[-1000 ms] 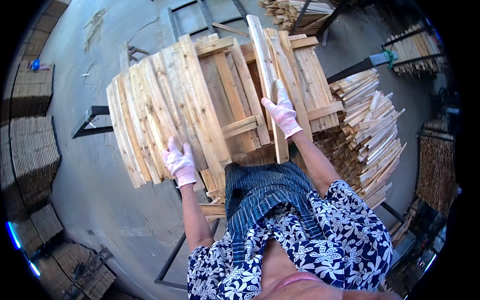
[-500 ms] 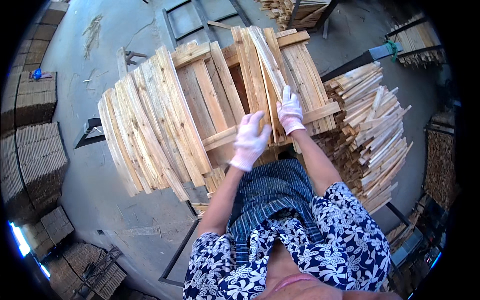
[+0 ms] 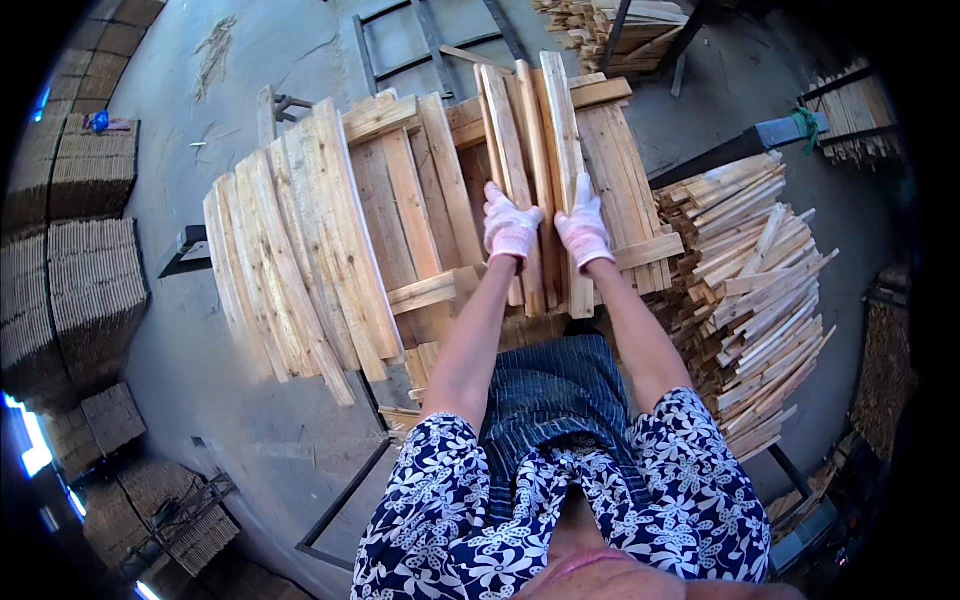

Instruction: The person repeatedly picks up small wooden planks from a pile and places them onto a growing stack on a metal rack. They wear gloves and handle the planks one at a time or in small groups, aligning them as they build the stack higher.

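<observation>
Both my hands wear pale knitted gloves and press in on a small group of narrow wooden slats [image 3: 541,150]. My left hand [image 3: 511,224] wraps the left side of the group, its fingers along a slat. On the right edge, my right hand [image 3: 583,228] grips the outermost slat with its fingers pointing away from me. The slats stand partly on edge and lie over crosswise battens [image 3: 645,250] on a stack of boards. To the left, a row of wider planks [image 3: 310,220] lies side by side, with loose boards in the gap between.
A large heap of loose slats [image 3: 765,290] sits to the right, beside a dark metal bar [image 3: 715,155]. Bundled board stacks [image 3: 92,275] line the left side. A metal frame [image 3: 430,45] lies on the floor beyond the work stack.
My left hand has moved right onto the slats, close to my right hand. The slats, splayed before, now stand more upright and closer together between both hands.
</observation>
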Demonstrator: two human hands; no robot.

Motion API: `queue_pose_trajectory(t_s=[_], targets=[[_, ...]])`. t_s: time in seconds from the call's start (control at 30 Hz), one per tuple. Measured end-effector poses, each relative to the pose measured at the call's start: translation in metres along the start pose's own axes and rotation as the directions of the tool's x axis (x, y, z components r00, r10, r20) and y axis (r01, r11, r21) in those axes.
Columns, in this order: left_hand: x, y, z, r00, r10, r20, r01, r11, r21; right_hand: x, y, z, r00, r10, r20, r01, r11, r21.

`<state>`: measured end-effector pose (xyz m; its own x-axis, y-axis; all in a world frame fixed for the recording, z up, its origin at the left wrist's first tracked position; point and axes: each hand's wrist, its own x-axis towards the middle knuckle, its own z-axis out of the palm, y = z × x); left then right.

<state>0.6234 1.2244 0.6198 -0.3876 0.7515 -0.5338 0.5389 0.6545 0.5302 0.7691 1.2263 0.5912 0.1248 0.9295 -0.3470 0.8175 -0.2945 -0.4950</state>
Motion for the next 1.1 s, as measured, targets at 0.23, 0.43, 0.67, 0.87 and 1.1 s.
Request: queue_pose_trajectory(t_s=[0.23, 0.43, 0.67, 0.87, 1.1], targets=[[-0.058, -0.037, -0.060, 0.984, 0.178, -0.008, -0.155, 0.833, -0.531, 0.001, -0.004, 0.008, 0.996, 0.063, 0.061, -0.063, 0.998, 0.011], [-0.051, -0.101, -0.165, 0.995, 0.097, -0.014, -0.091, 0.857, -0.507, 0.014, 0.012, 0.006, 0.989, -0.150, -0.014, 0.150, 0.973, 0.176], [-0.027, -0.122, -0.121, 0.809, 0.382, -0.448, -0.196, 0.892, 0.407, -0.020, 0.005, -0.029, 0.994, -0.071, 0.083, 0.030, 0.908, 0.418], [-0.021, -0.135, -0.134, 0.680, 0.612, -0.405, -0.030, 0.574, 0.818, -0.091, -0.077, -0.031, 0.986, -0.161, 0.044, 0.110, 0.825, 0.554], [-0.031, -0.148, -0.157, 0.780, 0.493, -0.385, -0.249, 0.809, 0.532, -0.119, -0.186, 0.012, 0.953, -0.296, 0.060, 0.257, 0.900, 0.351]])
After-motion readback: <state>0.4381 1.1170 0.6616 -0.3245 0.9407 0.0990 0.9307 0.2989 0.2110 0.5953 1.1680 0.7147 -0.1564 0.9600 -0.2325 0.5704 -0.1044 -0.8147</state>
